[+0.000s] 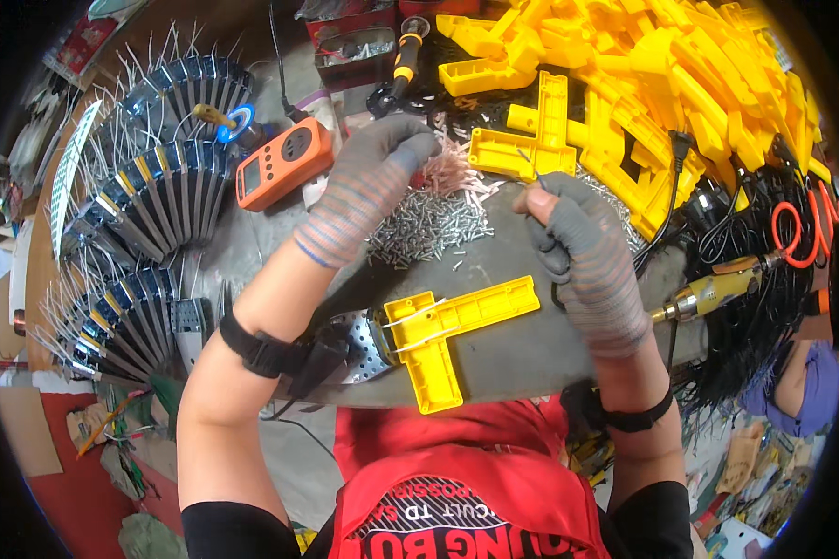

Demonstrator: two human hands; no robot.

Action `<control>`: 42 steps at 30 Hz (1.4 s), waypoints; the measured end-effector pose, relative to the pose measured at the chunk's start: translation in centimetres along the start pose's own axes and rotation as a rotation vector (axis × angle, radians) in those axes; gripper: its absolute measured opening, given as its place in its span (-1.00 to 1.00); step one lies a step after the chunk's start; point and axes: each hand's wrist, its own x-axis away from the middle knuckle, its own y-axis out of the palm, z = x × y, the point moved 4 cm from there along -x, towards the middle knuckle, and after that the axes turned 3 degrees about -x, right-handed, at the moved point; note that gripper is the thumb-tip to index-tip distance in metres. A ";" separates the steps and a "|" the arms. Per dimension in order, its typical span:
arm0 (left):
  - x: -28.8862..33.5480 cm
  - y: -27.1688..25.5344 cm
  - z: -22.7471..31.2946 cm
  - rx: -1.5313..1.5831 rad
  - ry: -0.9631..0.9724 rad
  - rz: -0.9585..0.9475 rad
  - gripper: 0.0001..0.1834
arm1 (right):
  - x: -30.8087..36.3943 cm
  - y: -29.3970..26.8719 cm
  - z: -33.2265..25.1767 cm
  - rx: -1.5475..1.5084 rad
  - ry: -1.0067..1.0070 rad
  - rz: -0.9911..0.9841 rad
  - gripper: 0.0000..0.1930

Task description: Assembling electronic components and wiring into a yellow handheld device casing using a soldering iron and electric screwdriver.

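Note:
My left hand (373,172), in a grey striped glove, is at the near edge of a pile of thin pink tubes (457,163). Its fingers are curled together, and whatever they grip is hidden. To the right, my gloved right hand (573,233) pinches a thin dark pin-like piece (529,164) between bare thumb tip and finger. Small silvery screws (429,228) lie heaped between the hands. Nearer me rests a yellow plastic housing (424,326) with white wires across it, joined to a perforated metal part (368,347).
Yellow housings (643,84) are heaped at the back right, beside black cables and red-handled scissors (797,224). A power screwdriver (708,293) lies right. An orange meter (284,163), solder spool (242,126) and rows of wired dark metal parts (149,210) stand left. Red bins (354,51) sit behind.

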 end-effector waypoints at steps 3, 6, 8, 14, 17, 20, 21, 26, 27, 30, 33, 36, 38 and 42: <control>1.1 -0.2 0.2 0.120 0.013 -0.031 -0.78 | 0.0 0.2 0.1 0.080 0.021 0.000 -0.80; 1.8 -0.6 0.3 -0.124 0.058 -0.003 -0.82 | 0.2 0.6 -0.2 0.142 0.011 -0.012 -0.81; 2.1 -0.5 0.7 -0.056 0.046 -0.014 -0.81 | -0.1 0.5 0.1 0.189 0.025 -0.028 -0.81; 4.9 -0.7 4.8 0.223 -0.035 -0.097 -0.78 | 0.5 1.2 -0.4 0.259 0.054 -0.056 -0.78; 6.0 -0.7 5.0 0.384 -0.110 -0.149 -0.79 | 0.4 1.5 -0.4 0.357 -0.058 -0.089 -0.77; 6.8 -0.8 4.7 0.522 -0.162 -0.165 -0.79 | 0.2 1.6 -0.3 0.385 -0.092 -0.178 -0.76; 6.9 -0.8 4.5 0.600 -0.196 -0.165 -0.78 | 0.2 1.6 -0.3 0.386 -0.092 -0.181 -0.76; 7.1 -1.0 4.5 0.592 -0.182 -0.172 -0.76 | 0.7 2.0 -0.9 0.376 -0.062 -0.178 -0.76; 7.1 -1.0 4.5 0.607 -0.181 -0.175 -0.75 | 0.7 2.0 -0.8 0.375 -0.063 -0.180 -0.76; 7.3 -1.1 5.0 0.610 -0.198 -0.152 -0.76 | 0.5 2.0 -0.7 0.390 -0.088 -0.189 -0.77; 7.6 -1.1 5.1 0.618 -0.202 -0.135 -0.75 | 0.4 2.0 -0.5 0.407 -0.112 -0.183 -0.78; 7.7 -1.1 5.4 0.626 -0.178 -0.130 -0.74 | 0.3 1.8 -0.1 0.468 -0.235 -0.189 -0.78; 7.9 -1.3 6.0 0.586 -0.182 -0.113 -0.76 | 0.1 1.7 0.2 0.404 -0.242 -0.163 -0.78; 8.3 -1.7 6.5 0.415 -0.169 -0.078 -0.82 | 0.1 1.8 0.0 0.447 -0.264 -0.181 -0.79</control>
